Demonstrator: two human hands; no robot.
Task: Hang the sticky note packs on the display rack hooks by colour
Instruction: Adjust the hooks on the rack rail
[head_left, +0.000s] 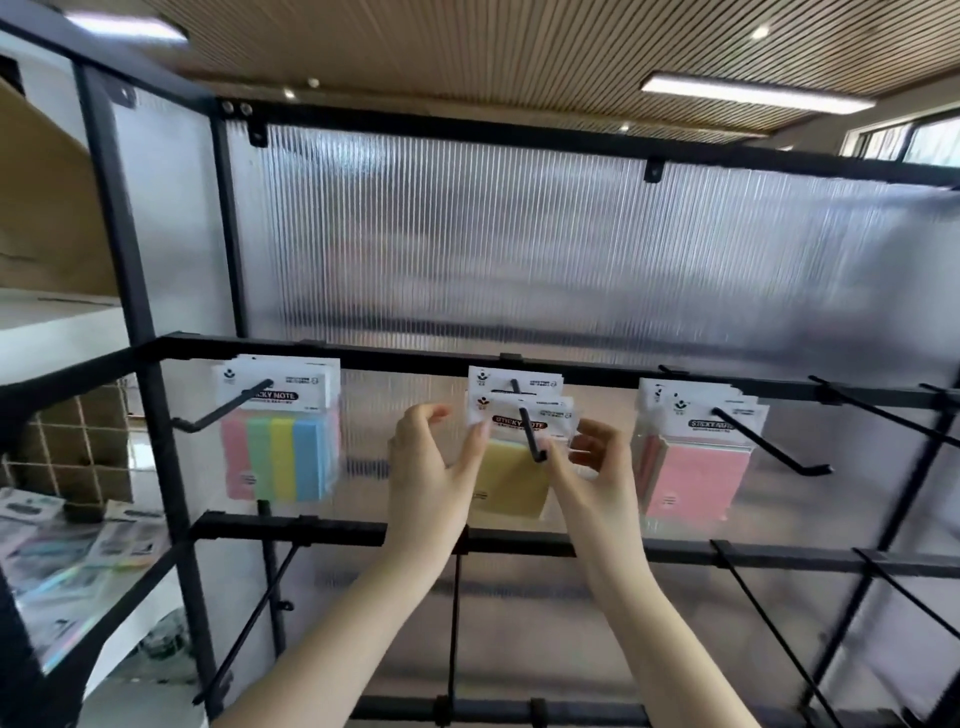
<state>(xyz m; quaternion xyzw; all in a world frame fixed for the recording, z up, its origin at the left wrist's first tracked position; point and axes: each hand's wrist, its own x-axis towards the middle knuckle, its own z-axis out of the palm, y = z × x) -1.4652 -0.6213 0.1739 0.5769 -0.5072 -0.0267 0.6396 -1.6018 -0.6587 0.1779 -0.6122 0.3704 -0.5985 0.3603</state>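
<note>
**Yellow pack goes onto the middle hook**

Yellow sticky note pack (511, 480) hangs at the front of the middle hook (531, 435), held from both sides so its white header card stays square to the black prong. The left hand (428, 475) pinches the header's left edge between thumb and fingertips; the right hand (597, 470) has its fingers curled at the right edge, close to the hook's upturned tip, though blur keeps me from telling whether they actually grip the card. Holding both edges probably keeps the punched hole lined up with the prong as the pack slides back.

Behind it, farther along the same hook, another pack's header (514, 382) shows, its colour hidden. To the left, a multicolour pack (283, 452) of pink, green, yellow and blue strips hangs on its own hook; to the right, pink packs (696, 467) share another. Each hook carries one colour scheme, so yellow belongs in the middle.

Far left, on a lower shelf, more packs (78, 551) lie waiting, likely still to be sorted.
</note>
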